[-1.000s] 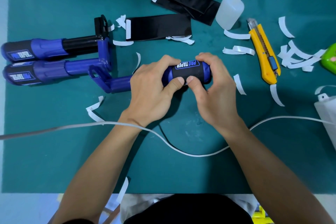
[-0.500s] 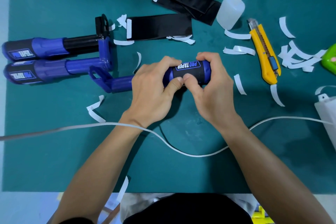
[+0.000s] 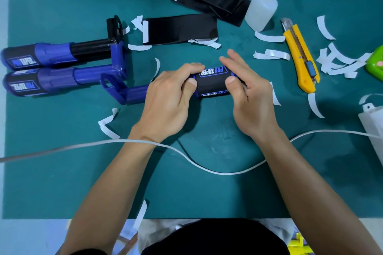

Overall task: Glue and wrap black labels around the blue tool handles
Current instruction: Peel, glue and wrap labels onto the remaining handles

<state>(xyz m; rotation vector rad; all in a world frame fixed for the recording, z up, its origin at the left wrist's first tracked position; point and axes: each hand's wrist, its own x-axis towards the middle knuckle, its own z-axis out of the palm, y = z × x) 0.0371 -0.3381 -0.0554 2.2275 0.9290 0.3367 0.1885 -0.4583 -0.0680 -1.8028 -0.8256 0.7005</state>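
The label [image 3: 211,86] is around the handle [image 3: 232,74] at the frame's centre. My left hand [image 3: 170,99] grips the handle; my right hand [image 3: 250,95], fingers straight, presses a thumb on the label. If the glue is wet, the label may slip crooked or lift. Seam and glue are hidden; my hands cover both ends.

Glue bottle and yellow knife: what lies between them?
One curved white paper strip lies on the green mat between the bottle and the knife, seen in the head view.
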